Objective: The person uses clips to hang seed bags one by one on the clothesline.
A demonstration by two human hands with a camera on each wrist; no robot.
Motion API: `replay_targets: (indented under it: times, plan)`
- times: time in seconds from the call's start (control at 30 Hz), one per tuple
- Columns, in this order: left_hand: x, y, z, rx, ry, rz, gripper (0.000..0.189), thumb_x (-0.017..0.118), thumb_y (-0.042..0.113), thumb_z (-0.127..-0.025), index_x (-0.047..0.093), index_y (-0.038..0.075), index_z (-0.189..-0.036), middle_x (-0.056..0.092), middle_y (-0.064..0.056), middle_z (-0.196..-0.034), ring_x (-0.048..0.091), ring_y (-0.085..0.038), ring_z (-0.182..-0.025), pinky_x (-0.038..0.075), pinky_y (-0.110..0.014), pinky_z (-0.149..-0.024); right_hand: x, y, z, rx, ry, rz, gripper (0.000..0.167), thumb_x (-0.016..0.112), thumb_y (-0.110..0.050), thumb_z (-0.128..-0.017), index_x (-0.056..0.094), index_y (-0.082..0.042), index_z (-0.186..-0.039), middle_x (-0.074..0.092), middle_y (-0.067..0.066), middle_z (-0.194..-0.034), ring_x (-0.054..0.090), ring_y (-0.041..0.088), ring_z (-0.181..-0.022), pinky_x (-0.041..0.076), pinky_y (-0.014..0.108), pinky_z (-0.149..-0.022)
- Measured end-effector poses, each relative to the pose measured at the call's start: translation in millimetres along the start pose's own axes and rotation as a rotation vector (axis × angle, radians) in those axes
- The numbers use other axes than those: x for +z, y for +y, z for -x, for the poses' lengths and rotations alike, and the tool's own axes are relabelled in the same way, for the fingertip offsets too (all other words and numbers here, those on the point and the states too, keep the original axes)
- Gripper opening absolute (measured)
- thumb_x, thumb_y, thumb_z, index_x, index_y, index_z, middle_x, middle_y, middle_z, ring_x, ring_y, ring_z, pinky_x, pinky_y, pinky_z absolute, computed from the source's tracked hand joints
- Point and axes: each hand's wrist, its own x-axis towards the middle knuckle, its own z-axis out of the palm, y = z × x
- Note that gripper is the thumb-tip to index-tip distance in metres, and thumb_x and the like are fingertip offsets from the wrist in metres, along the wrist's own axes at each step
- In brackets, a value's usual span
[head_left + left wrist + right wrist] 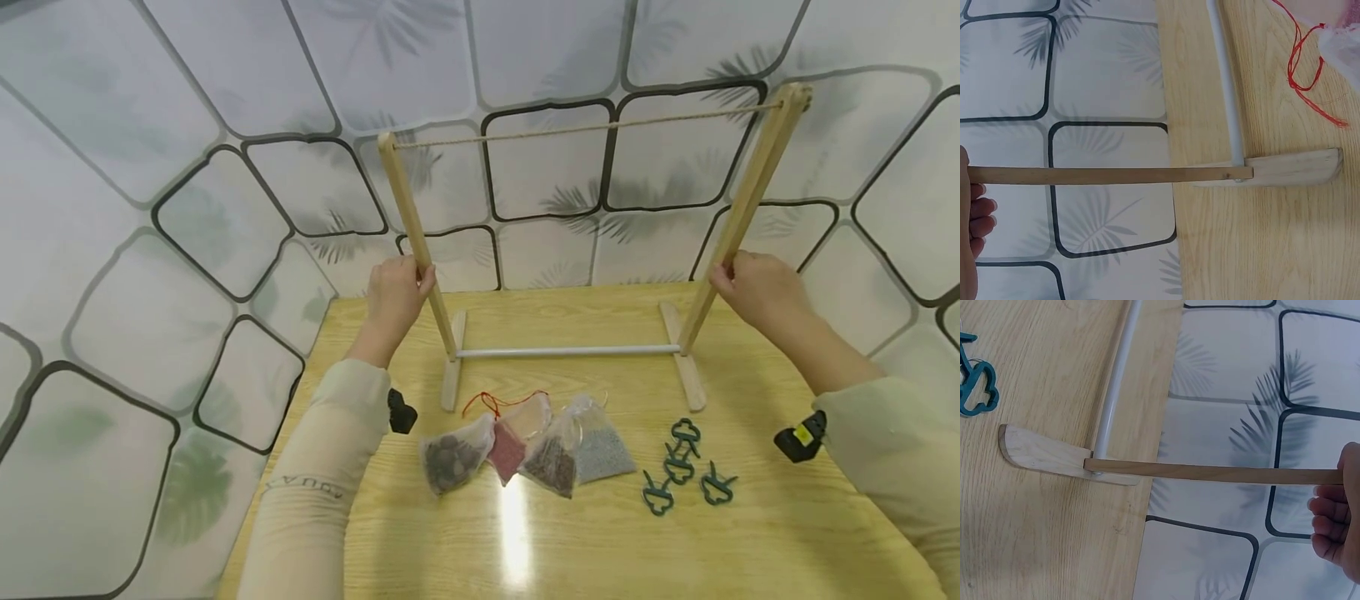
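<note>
A small wooden rack stands upright at the back of the table, its left post [406,200] and right post [750,196] leaning outward toward the top. My left hand [397,296] grips the left post partway up, thumb on the inner side. On the other side my right hand [761,287] holds the right post at about the same height, fingers curled in the right wrist view. A thin twine [585,129] runs taut between the post tops. Low down, a white rod [570,352] joins the posts above flat wooden feet [450,387].
In front of the rack lie several sheer drawstring bags: one with dark round pieces [450,458], a pink one [506,450], a brown one [553,462] and a grey-blue one [602,450]. Several teal cloud-shaped clips [678,467] lie right of them. Patterned walls [543,183] rise behind.
</note>
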Motion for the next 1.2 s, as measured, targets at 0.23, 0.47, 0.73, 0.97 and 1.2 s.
replay_targets:
  times: [0.23,0.47,0.73,0.97,1.2]
  plan:
    - [6.2,-3.0,13.3,0.075,0.040,-0.091,0.030,0.058,0.023,-0.092,0.061,0.002,-0.070,0.060,-0.012,-0.059,0.054,-0.029,-0.052,0.044,-0.041,-0.051,-1.5,-2.5,6.0,0.003,-0.029,0.032,0.039,0.043,-0.025,-0.098,0.052,-0.001,-0.068,0.047,0.010,-0.054,0.042,0.024,-0.047,0.032,0.035,-0.042]
    - [14.9,4.0,30.1,0.130,-0.019,-0.097,0.024,0.064,0.023,-0.086,0.060,0.004,-0.071,0.059,-0.010,-0.059,0.054,-0.028,-0.052,0.044,-0.041,-0.053,6.4,1.0,20.2,-0.086,-0.018,0.094,0.035,0.053,-0.020,-0.092,0.055,0.001,-0.065,0.047,0.007,-0.050,0.040,0.021,-0.041,0.032,0.035,-0.039]
    - [27.7,18.4,45.6,0.260,-0.071,-0.104,0.025,0.066,0.028,-0.085,0.064,0.004,-0.077,0.064,-0.009,-0.068,0.061,-0.025,-0.060,0.050,-0.038,-0.057,20.4,3.9,34.8,-0.024,-0.119,0.037,0.034,0.046,-0.020,-0.094,0.049,-0.003,-0.064,0.043,0.005,-0.051,0.037,0.019,-0.044,0.028,0.031,-0.042]
    - [37.1,38.0,55.8,0.283,-0.128,-0.070,0.021,0.066,0.027,-0.084,0.062,0.006,-0.080,0.063,-0.007,-0.070,0.061,-0.025,-0.063,0.049,-0.039,-0.058,30.0,5.2,47.1,-0.027,-0.142,0.027,0.029,0.045,-0.017,-0.090,0.053,0.000,-0.068,0.047,0.007,-0.055,0.040,0.019,-0.046,0.033,0.033,-0.042]
    - [43.7,58.3,68.4,0.342,-0.212,-0.029,0.020,0.066,0.026,-0.084,0.061,0.007,-0.084,0.062,-0.005,-0.075,0.059,-0.022,-0.066,0.049,-0.036,-0.061,36.6,5.1,59.4,-0.043,-0.208,0.025,0.032,0.049,-0.020,-0.091,0.059,0.007,-0.077,0.057,0.012,-0.062,0.049,0.020,-0.049,0.043,0.039,-0.046]
